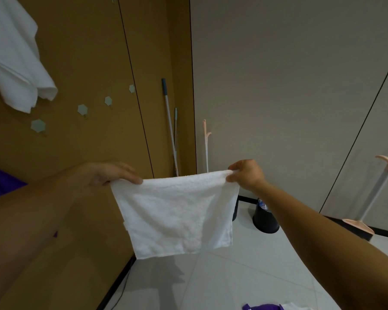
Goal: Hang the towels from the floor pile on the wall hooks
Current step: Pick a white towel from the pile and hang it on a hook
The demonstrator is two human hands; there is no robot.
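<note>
You held one white towel (177,215) spread in the air, below the empty hooks (82,109) and to their right, well apart from them. Your left hand (109,173) pinched its upper left corner and your right hand (246,173) pinched its upper right corner, so both hands were closed on cloth and on nothing else. The top edge ran almost level from hand to hand, and this was the long axis. The flat face was turned to you and the free lower edge pointed down, a little askew. I judge that the step in hand was the carry: the towel was lifted but not yet hung. The next move asked you to bring the top edge up and left to a free hook and catch it there so that both sides balance. Above the hooks and to their left, another towel (16,57) hung already. The pile (264,307) lay far below them, to the right.
</note>
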